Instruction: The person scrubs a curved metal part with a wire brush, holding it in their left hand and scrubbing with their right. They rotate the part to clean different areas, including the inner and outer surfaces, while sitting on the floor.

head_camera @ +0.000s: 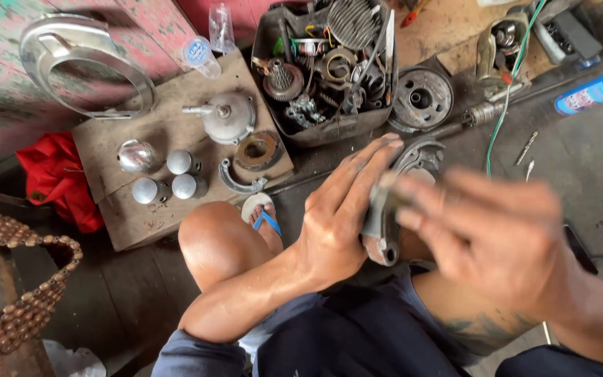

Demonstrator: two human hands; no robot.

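- Your left hand (336,216), centre of the frame, is curled around a grey curved brake shoe (384,223), fingers stretched along its back
- Your right hand (497,234), right of centre, is blurred; its fingertips meet the shoe's upper end, but you cannot tell whether they pinch it
- Above the shoe, a dark tray of engine parts (329,126) sits top centre, a round drum (422,98) just right of it
- Four shiny metal caps (169,174) stand on a cardboard sheet (169,126), upper left

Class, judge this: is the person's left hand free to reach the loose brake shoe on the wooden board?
Probably not yet: the left hand holds a metal part. The brake shoe lies uncovered beyond the knee.
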